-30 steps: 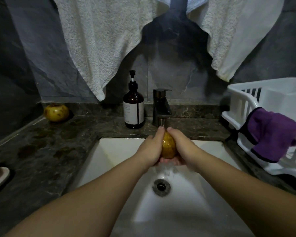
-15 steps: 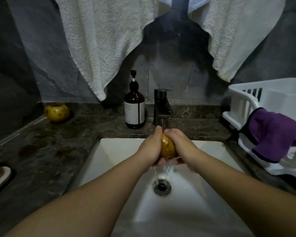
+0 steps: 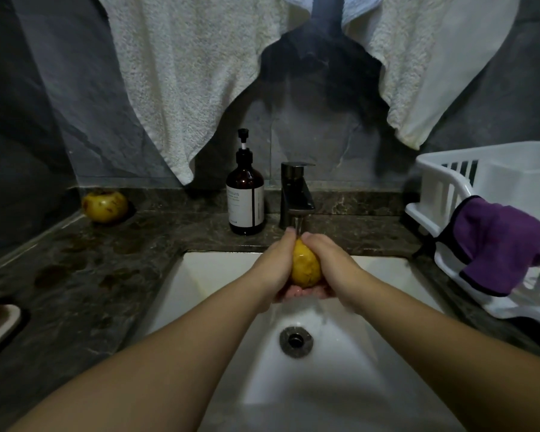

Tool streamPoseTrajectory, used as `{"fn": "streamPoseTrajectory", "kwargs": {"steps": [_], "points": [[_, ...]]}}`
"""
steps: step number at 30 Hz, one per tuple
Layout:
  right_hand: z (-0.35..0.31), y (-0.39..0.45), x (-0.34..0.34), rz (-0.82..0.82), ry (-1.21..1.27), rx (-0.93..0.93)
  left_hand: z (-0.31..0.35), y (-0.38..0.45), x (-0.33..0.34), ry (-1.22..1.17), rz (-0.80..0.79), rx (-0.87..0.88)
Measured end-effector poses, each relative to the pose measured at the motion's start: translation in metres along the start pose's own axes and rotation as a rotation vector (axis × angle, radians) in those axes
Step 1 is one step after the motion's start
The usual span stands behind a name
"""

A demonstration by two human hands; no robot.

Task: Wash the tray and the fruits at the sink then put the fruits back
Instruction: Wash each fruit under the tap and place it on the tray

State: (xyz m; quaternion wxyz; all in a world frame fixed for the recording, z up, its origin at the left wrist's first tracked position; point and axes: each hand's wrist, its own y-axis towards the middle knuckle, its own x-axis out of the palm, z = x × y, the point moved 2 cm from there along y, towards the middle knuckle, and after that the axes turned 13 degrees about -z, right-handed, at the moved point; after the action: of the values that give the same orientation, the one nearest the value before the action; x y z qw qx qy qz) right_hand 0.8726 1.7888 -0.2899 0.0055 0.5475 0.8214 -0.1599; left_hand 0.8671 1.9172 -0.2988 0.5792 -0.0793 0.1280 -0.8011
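Yellow fruit (image 3: 306,265) is held upright over the white sink (image 3: 219,269), directly beneath the faucet (image 3: 296,194), with water running onto it. Soap bottle (image 3: 245,198) stands just left of the faucet. Second fruit (image 3: 105,206) sits well apart on the dark counter (image 3: 106,260), back left. White rack (image 3: 443,194) with purple cloth (image 3: 499,244) borders the sink's right edge. Tray (image 3: 0,322) lies at the left frame edge. Left hand (image 3: 275,266) and right hand (image 3: 334,266) cup the fruit from both sides, fingers curled round it.
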Motion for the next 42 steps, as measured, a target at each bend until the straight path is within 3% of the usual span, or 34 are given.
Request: {"fn": "streamPoseTrajectory", "kwargs": {"steps": [3,6,10,15,18,21,25,29,32,36,40,42], "points": [[0.0038,0.002,0.0033,-0.058,0.06,0.09,0.0008,0.0015,0.002,0.123,0.076,0.051],[0.0019,0.0033,-0.0025,0.0,0.112,-0.013,0.0019,-0.0002,0.0041,0.068,0.016,0.003],[0.0074,0.0025,-0.0027,-0.062,0.16,0.163,0.0041,0.001,0.0045,0.097,0.064,0.025],[0.0003,0.0039,-0.0026,0.013,-0.055,-0.104,-0.0004,-0.0046,0.0035,-0.091,-0.009,-0.103],[0.0021,0.0043,0.0009,-0.024,0.026,0.007,-0.0006,0.0003,0.0038,0.032,0.063,-0.024],[0.0022,0.0041,-0.0017,-0.008,0.0,-0.092,-0.0021,0.0016,0.0059,-0.017,-0.005,-0.05],[0.0044,0.005,-0.0007,-0.013,0.187,0.076,0.0013,0.0052,0.0036,0.098,0.144,0.092],[0.0022,0.007,-0.006,0.086,-0.042,-0.05,-0.0019,0.0023,0.0063,0.039,0.055,0.011],[0.0065,0.0055,-0.0038,0.01,0.012,0.058,0.0006,0.0052,0.0036,0.157,0.145,0.082],[0.0055,0.0058,-0.0035,0.024,-0.074,-0.08,-0.0016,0.0019,0.0032,0.076,0.054,0.02],[0.0069,0.0065,-0.0017,-0.048,0.095,-0.002,0.0021,0.0024,0.0012,0.135,0.168,0.166],[0.0045,0.0072,-0.0029,-0.007,-0.009,-0.07,0.0007,0.0003,0.0032,0.06,0.116,0.103]]}}
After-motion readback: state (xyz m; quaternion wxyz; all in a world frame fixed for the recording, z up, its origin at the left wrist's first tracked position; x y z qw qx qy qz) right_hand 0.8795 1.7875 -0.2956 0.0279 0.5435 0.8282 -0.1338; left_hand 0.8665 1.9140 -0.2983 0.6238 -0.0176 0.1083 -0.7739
